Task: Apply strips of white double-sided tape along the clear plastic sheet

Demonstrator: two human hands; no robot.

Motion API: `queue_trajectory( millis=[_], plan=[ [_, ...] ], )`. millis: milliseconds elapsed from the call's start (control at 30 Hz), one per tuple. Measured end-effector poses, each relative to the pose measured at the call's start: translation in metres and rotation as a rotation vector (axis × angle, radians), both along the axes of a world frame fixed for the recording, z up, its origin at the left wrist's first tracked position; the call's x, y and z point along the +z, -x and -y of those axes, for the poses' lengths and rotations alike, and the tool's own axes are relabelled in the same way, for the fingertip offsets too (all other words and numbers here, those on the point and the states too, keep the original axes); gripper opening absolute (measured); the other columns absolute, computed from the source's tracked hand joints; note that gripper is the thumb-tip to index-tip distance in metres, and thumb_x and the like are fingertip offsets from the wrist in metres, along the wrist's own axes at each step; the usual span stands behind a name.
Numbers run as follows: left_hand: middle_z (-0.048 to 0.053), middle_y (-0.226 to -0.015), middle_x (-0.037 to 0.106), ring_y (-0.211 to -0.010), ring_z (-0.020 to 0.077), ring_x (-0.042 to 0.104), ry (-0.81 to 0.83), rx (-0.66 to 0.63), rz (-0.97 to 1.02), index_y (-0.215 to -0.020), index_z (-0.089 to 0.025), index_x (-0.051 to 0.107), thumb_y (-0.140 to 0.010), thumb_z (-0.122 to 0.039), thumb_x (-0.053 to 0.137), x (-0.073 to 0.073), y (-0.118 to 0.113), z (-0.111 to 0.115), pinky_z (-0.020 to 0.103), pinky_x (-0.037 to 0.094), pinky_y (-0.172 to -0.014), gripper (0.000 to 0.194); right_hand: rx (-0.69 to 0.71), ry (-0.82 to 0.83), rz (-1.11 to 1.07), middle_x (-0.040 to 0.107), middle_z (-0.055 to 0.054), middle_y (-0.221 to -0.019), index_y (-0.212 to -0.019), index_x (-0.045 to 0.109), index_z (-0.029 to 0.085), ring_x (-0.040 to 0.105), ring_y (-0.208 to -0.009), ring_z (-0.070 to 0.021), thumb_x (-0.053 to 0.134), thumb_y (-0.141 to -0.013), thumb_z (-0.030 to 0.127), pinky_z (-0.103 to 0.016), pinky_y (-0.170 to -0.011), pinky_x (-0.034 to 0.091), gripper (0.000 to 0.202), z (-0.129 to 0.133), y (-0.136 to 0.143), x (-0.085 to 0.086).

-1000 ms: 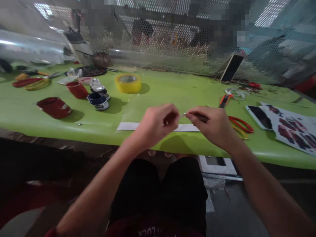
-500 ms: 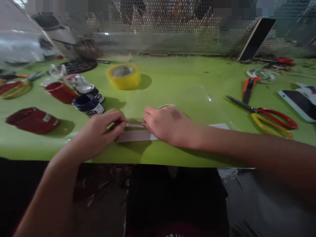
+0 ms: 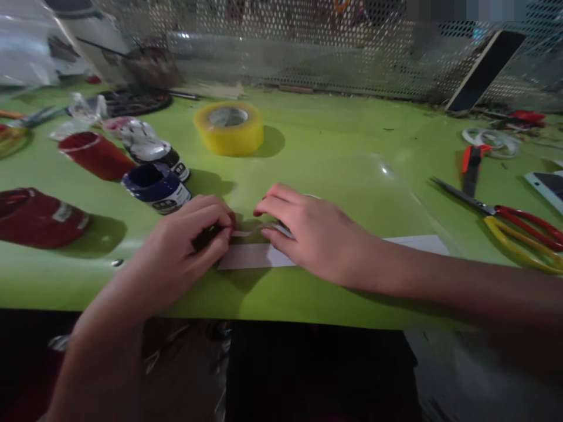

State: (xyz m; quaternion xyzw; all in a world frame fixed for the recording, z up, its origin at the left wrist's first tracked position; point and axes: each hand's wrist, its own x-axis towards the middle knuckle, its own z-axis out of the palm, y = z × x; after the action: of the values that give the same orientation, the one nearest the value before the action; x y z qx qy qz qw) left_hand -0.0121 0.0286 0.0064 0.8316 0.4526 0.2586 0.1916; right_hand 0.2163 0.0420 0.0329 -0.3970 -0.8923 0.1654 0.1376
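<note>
A long white paper strip (image 3: 255, 256) lies along the near edge of the green table (image 3: 334, 146). My left hand (image 3: 185, 246) pinches a thin pale strip of tape (image 3: 243, 232) at the paper's left end, with a small dark object partly hidden under its fingers. My right hand (image 3: 316, 234) presses down on the paper just to the right, fingertips touching the same tape. A clear plastic sheet (image 3: 378, 187) lies over the table under and beyond my right hand.
A yellow tape roll (image 3: 229, 128) sits behind my hands. Small toy shoes (image 3: 156, 186), a red cup (image 3: 94, 153) and a red cap (image 3: 37, 217) are at the left. Red-and-yellow scissors (image 3: 519, 225), an orange cutter (image 3: 470, 167) and a leaning phone (image 3: 486, 70) are at the right.
A second ago both hands were raised, pulling something small between them. They have come down onto the paper strip at the table's near edge, and the view has shifted closer and left.
</note>
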Motion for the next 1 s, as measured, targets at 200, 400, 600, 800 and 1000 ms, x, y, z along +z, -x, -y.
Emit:
queue_trajectory(
  millis=[200, 400, 600, 800, 1000],
  plan=[
    [0.0, -0.103, 0.059, -0.097, 0.0163, 0.055, -0.071, -0.035, -0.007, -0.091, -0.026, 0.053, -0.098, -0.019, 0.045, -0.004, 0.002, 0.004, 0.031, 0.045, -0.08, 0.013, -0.001, -0.164, 0.314, 0.063, -0.009, -0.111, -0.111, 0.063, 0.018, 0.056, -0.074, -0.0197, 0.051, -0.099, 0.02, -0.036, -0.058, 0.038, 0.017, 0.013, 0.005, 0.004],
    [0.001, -0.104, 0.064, -0.095, 0.019, 0.059, -0.108, -0.036, 0.033, -0.092, -0.028, 0.054, -0.1, -0.023, 0.043, -0.005, 0.001, 0.006, 0.035, 0.047, -0.074, 0.014, 0.059, -0.213, 0.259, 0.067, -0.012, -0.112, -0.123, 0.06, 0.016, 0.052, -0.101, -0.0295, 0.05, -0.092, 0.01, -0.045, -0.084, 0.044, 0.033, 0.011, 0.0, 0.004],
    [0.0, -0.104, 0.067, -0.093, 0.0193, 0.062, -0.042, 0.013, 0.081, -0.09, -0.029, 0.056, -0.099, -0.029, 0.046, -0.006, 0.004, 0.006, 0.037, 0.05, -0.073, 0.014, 0.024, -0.156, 0.087, 0.067, -0.013, -0.114, -0.139, 0.047, 0.014, 0.056, -0.097, -0.0271, 0.06, -0.084, 0.013, -0.045, -0.086, 0.044, 0.057, 0.002, 0.005, 0.001],
    [0.002, -0.101, 0.068, -0.092, 0.0197, 0.063, -0.046, 0.013, 0.099, -0.089, -0.028, 0.058, -0.098, -0.028, 0.045, -0.006, 0.002, 0.006, 0.038, 0.051, -0.073, 0.016, 0.035, -0.031, -0.04, 0.066, -0.008, -0.105, -0.1, 0.061, 0.017, 0.052, -0.099, -0.0241, 0.056, -0.097, 0.021, -0.039, -0.085, 0.041, 0.007, -0.004, 0.013, -0.006],
    [0.0, -0.102, 0.068, -0.092, 0.0192, 0.064, -0.023, 0.057, 0.09, -0.095, -0.03, 0.063, -0.097, -0.031, 0.047, -0.008, 0.003, 0.004, 0.036, 0.052, -0.074, 0.016, 0.015, 0.122, -0.101, 0.063, -0.003, -0.089, -0.084, 0.054, 0.02, 0.048, -0.09, -0.0196, 0.057, -0.096, 0.02, -0.036, -0.08, 0.036, 0.013, -0.006, 0.014, -0.001]
  ],
)
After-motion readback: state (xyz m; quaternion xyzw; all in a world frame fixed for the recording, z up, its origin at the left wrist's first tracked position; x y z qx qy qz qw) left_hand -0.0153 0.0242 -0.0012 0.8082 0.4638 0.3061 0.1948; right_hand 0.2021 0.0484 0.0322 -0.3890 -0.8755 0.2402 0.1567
